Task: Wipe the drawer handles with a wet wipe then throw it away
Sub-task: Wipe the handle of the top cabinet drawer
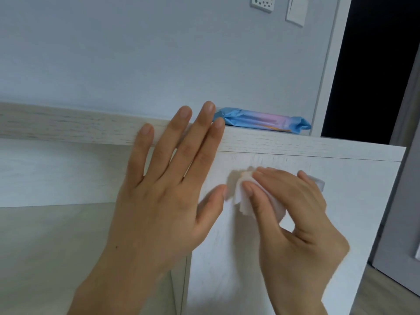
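A white wet wipe (242, 196) is bunched against the white drawer front (354, 201). My right hand (293, 212) grips the wipe and wraps it over the drawer handle. Only the handle's right end (319, 181) shows past my fingers. My left hand (163, 185) lies flat with straight fingers on the drawer front, its fingertips reaching over the desk's top edge (68, 126). It holds nothing.
A blue and pink pack of wipes (261, 120) lies on the desk top behind my left fingertips. Left of the drawer unit the space under the desk is open. A dark doorway (372, 64) stands at the right, with wall controls (295, 10) above.
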